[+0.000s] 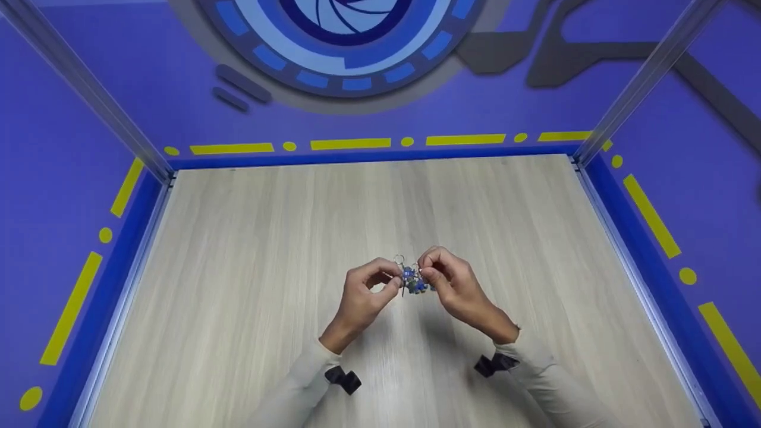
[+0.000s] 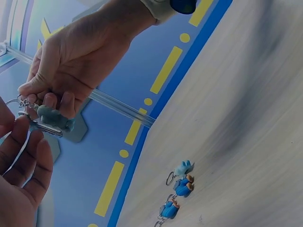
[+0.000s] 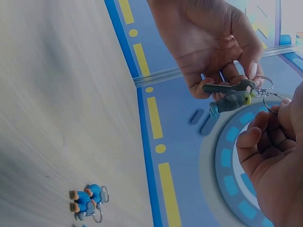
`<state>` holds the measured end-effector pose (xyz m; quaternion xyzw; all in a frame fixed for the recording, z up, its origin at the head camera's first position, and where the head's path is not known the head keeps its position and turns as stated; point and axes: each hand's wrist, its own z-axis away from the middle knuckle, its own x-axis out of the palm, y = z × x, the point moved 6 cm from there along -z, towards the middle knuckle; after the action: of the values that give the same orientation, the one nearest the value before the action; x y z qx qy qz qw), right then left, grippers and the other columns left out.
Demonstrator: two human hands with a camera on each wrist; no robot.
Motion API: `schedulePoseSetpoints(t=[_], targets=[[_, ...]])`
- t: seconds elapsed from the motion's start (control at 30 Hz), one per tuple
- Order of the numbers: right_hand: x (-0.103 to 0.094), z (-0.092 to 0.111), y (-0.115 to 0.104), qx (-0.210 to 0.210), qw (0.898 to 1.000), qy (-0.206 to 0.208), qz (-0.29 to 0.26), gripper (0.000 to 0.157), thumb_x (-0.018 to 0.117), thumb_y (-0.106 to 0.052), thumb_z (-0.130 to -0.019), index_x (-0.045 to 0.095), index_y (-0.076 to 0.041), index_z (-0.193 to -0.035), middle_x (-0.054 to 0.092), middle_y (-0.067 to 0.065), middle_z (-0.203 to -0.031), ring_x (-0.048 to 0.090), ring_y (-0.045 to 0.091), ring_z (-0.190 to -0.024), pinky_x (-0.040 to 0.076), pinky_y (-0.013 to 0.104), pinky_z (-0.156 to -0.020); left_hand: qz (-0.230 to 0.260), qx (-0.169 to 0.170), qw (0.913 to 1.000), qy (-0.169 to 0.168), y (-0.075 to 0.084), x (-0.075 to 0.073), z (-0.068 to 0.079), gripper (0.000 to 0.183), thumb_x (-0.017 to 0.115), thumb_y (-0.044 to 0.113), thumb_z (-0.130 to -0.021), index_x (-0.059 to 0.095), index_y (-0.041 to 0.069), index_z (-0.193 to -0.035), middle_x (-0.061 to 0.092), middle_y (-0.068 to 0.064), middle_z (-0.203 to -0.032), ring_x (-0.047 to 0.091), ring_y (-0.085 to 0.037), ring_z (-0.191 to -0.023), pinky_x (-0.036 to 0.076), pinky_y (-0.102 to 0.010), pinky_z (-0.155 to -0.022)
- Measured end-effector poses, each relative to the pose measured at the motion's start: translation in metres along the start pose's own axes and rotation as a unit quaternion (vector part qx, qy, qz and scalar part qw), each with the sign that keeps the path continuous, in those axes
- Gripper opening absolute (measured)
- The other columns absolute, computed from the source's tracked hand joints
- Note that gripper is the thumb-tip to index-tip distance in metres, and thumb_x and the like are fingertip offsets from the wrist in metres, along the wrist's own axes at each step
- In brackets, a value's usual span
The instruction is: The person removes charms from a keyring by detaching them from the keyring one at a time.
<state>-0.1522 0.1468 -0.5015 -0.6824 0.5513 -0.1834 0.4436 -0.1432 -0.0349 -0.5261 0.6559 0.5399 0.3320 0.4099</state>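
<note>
Both hands are raised above the table, close together. The left hand pinches the head of a metal key between thumb and fingers. Opposite it, the right hand pinches the split ring of a keychain. From that ring hangs a small grey-blue figurine with a yellow end, close alongside the key. The key's own ring overlaps the keychain's ring; whether they are linked I cannot tell. In the head view the fingers partly hide these parts.
On the wooden table below the hands lie several figurine keychains: a pale blue one, a blue one and another blue one, each near a metal ring. Blue-purple panels and metal posts border the table.
</note>
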Motion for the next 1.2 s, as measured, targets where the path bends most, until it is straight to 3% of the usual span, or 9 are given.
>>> schedulePoseSetpoints(t=[0.23, 0.37, 0.5, 0.6, 0.7, 0.97, 1.07, 1.2], targets=[[0.001, -0.001, -0.001, 0.001, 1.0, -0.004, -0.002, 0.017, 0.06, 0.018, -0.102, 0.057, 0.002, -0.101, 0.06, 0.016, -0.093, 0.055, 0.022, -0.073, 0.049, 0.028, -0.063, 0.02, 0.001, 0.9995, 0.023, 0.003, -0.001, -0.001, 0.006, 0.074, -0.006, -0.101, 0.077, -0.003, -0.104, 0.077, -0.016, -0.101, 0.073, -0.024, -0.088, 0.064, -0.034, -0.068], [0.003, -0.001, 0.0, 0.003, 1.0, -0.008, 0.001, 0.016, 0.059, 0.017, -0.103, 0.057, 0.002, -0.101, 0.06, 0.016, -0.094, 0.054, 0.022, -0.072, 0.049, 0.027, -0.062, -0.008, 0.023, 0.9985, 0.048, 0.007, -0.001, -0.001, 0.008, 0.076, -0.005, -0.1, 0.079, 0.001, -0.104, 0.079, -0.011, -0.101, 0.074, -0.021, -0.085, 0.064, -0.033, -0.067], [0.004, -0.001, -0.001, -0.002, 1.0, -0.004, 0.003, 0.017, 0.058, 0.019, -0.103, 0.057, 0.002, -0.101, 0.061, 0.017, -0.095, 0.054, 0.024, -0.071, 0.048, 0.025, -0.062, -0.088, 0.082, 0.9913, 0.053, 0.014, 0.0, -0.001, 0.013, 0.078, -0.007, -0.098, 0.08, 0.005, -0.103, 0.08, -0.005, -0.1, 0.075, -0.017, -0.082, 0.063, -0.03, -0.071], [0.003, -0.002, -0.002, -0.009, 1.0, -0.001, 0.0, 0.019, 0.058, 0.022, -0.1, 0.057, 0.003, -0.1, 0.06, 0.018, -0.094, 0.054, 0.023, -0.071, 0.048, 0.025, -0.062, -0.15, 0.138, 0.978, 0.044, 0.02, 0.002, 0.001, 0.016, 0.078, -0.011, -0.095, 0.08, 0.004, -0.102, 0.079, -0.005, -0.1, 0.074, -0.016, -0.081, 0.062, -0.026, -0.073], [0.003, -0.002, -0.004, -0.015, 1.0, 0.0, 0.0, 0.02, 0.058, 0.024, -0.099, 0.056, 0.003, -0.1, 0.06, 0.018, -0.093, 0.054, 0.021, -0.071, 0.047, 0.025, -0.062, -0.182, 0.171, 0.9677, 0.036, 0.025, 0.005, 0.002, 0.017, 0.078, -0.013, -0.093, 0.079, 0.002, -0.101, 0.079, -0.006, -0.099, 0.073, -0.015, -0.08, 0.06, -0.023, -0.072], [0.0, -0.004, -0.005, -0.024, 0.999, 0.018, -0.016, 0.02, 0.056, 0.025, -0.099, 0.051, 0.005, -0.097, 0.055, 0.016, -0.091, 0.053, 0.024, -0.075, 0.048, 0.028, -0.065, -0.144, 0.165, 0.9722, 0.083, 0.023, 0.005, -0.001, 0.023, 0.074, -0.017, -0.091, 0.078, 0.005, -0.095, 0.078, -0.006, -0.095, 0.072, -0.018, -0.077, 0.061, -0.025, -0.071], [-0.001, -0.005, -0.008, -0.021, 0.999, 0.02, -0.018, 0.018, 0.056, 0.023, -0.1, 0.051, 0.006, -0.098, 0.055, 0.016, -0.092, 0.054, 0.022, -0.076, 0.048, 0.029, -0.065, -0.175, 0.2, 0.9612, 0.075, 0.027, 0.009, -0.002, 0.022, 0.074, -0.018, -0.089, 0.076, 0.004, -0.094, 0.076, -0.006, -0.095, 0.069, -0.016, -0.076, 0.058, -0.024, -0.068], [-0.002, -0.006, -0.01, -0.016, 1.0, 0.017, -0.014, 0.016, 0.057, 0.02, -0.101, 0.051, 0.005, -0.098, 0.055, 0.016, -0.092, 0.054, 0.022, -0.076, 0.049, 0.029, -0.065, -0.231, 0.239, 0.9426, 0.037, 0.031, 0.015, -0.001, 0.019, 0.073, -0.017, -0.09, 0.075, 0.001, -0.095, 0.074, -0.006, -0.095, 0.065, -0.015, -0.076, 0.054, -0.021, -0.066]])
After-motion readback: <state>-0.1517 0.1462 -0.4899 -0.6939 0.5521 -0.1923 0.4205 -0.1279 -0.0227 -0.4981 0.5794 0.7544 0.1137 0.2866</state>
